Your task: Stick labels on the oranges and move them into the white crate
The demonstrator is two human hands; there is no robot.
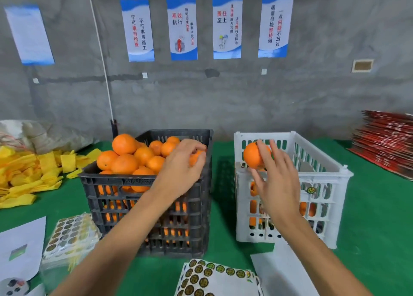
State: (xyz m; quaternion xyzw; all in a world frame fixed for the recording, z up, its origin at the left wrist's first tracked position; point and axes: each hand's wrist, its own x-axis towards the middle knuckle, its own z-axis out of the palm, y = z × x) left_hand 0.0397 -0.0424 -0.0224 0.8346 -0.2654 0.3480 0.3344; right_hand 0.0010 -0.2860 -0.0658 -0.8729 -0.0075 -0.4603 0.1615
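A black crate point(143, 197) left of centre is heaped with oranges point(125, 155). My left hand point(181, 168) reaches over its right side, fingers curled round one orange point(198, 157) on the heap. The white crate point(326, 184) stands to the right with a few oranges point(253, 206) visible through its slots. Above its near-left corner, my right hand point(277, 184) holds an orange point(253, 156) between thumb and spread fingertips. A sheet of round green-and-gold labels point(210, 275) lies at the front edge of the green table.
More label sheets in a plastic sleeve point(69, 237) lie at front left beside white paper point(22, 246). Yellow foam nets point(29, 175) are piled at the left. Red flattened boxes point(386, 139) are stacked at back right. A single label point(310, 190) sticks on the white crate's front.
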